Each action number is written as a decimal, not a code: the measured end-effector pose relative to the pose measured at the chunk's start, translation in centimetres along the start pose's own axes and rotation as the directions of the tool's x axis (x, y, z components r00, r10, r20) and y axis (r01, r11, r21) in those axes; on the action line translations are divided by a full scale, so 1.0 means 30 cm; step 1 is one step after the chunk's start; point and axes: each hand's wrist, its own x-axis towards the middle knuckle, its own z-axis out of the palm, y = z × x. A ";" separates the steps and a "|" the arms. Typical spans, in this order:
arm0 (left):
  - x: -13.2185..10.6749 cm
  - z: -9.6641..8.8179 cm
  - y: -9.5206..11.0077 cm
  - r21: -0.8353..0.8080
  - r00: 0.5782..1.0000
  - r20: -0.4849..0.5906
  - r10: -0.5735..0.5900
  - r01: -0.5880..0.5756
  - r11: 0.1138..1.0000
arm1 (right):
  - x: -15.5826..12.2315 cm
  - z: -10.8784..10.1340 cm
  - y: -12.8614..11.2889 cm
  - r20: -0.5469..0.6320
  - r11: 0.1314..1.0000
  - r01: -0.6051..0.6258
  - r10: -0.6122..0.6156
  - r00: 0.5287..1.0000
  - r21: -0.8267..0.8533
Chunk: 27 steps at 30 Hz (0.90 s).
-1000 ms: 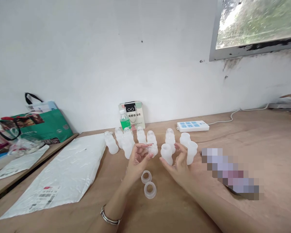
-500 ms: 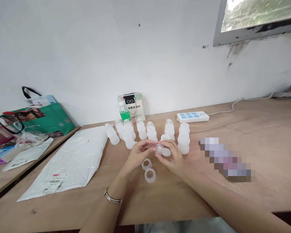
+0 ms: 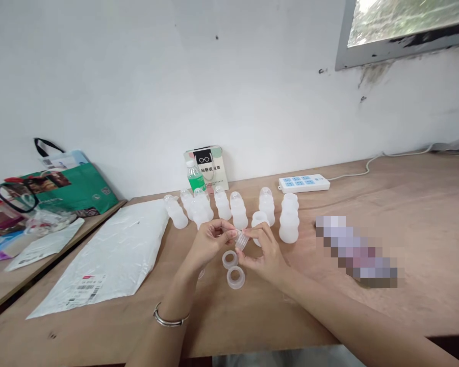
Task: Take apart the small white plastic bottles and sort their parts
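Observation:
My left hand (image 3: 207, 245) and my right hand (image 3: 266, 257) meet over the table's middle. Between their fingertips is a small clear ribbed bottle collar (image 3: 241, 240). The left thumb and fingers pinch its upper left end; the right thumb and fingers grip its other side. Whether a nipple sits inside it cannot be made out. Two loose clear collars, one upper (image 3: 224, 260) and one lower (image 3: 229, 279), lie flat below the hands. Behind stand several frosted baby bottles (image 3: 222, 208), most with clear domed caps. One open-necked bottle (image 3: 259, 220) is partly hidden by my right hand.
On the left lies a white mailing bag (image 3: 126, 250), with a green bag (image 3: 76, 188) beyond. A green-labelled water bottle (image 3: 195, 177) and a paper bag (image 3: 216, 171) stand against the wall. A power strip (image 3: 304, 182) and a blurred-out object (image 3: 355, 252) are at right.
Both hands have shifted slightly left and down with the collar, which is now more tilted. My right fingers are less wrapped around it, leaving more of its ribbed side visible.

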 end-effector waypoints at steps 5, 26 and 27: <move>0.005 -0.027 -0.001 -0.090 0.996 -0.067 -0.064 0.058 0.994 | -0.006 0.002 0.003 -0.052 0.996 0.075 -0.077 0.996 -0.037; 0.042 -0.312 -0.169 0.848 0.974 -0.138 -0.177 0.209 0.488 | -0.004 -0.069 -0.002 0.614 0.907 -0.421 0.348 0.708 -0.028; 0.043 -0.310 -0.175 0.864 0.973 -0.128 -0.194 0.206 0.460 | 0.005 -0.084 0.000 0.655 0.920 -0.390 0.321 0.684 -0.044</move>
